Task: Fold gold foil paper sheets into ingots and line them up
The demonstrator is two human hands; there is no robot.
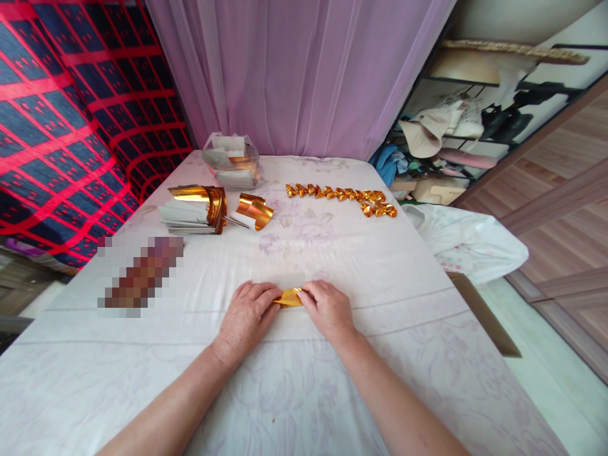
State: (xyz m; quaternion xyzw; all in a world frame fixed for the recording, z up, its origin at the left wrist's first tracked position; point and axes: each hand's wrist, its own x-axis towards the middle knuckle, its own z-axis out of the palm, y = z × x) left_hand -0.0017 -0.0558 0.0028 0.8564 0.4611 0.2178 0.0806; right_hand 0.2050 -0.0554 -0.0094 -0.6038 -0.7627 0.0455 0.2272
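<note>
A sheet of gold foil paper (289, 297) lies on the cloth before me, its near part turned over to show gold and its pale back showing behind. My left hand (251, 307) grips its left end, fingers bent over it. At the right end, my right hand (329, 307) pinches the paper between thumb and fingers. Farther back on the left sit a thick stack of gold foil paper (192, 212) and a smaller curled bunch of the same sheets (251, 212). Several folded gold paper pieces (335, 192) stand in a row at the back right, with a short second row in front.
A clear plastic bag of paper sheets (232, 161) stands at the table's back left. A blurred-out item (142, 275) lies at the left. Beyond the right edge are a white plastic bag (475, 240) and crowded shelves (451, 126). A purple curtain (304, 76) hangs behind.
</note>
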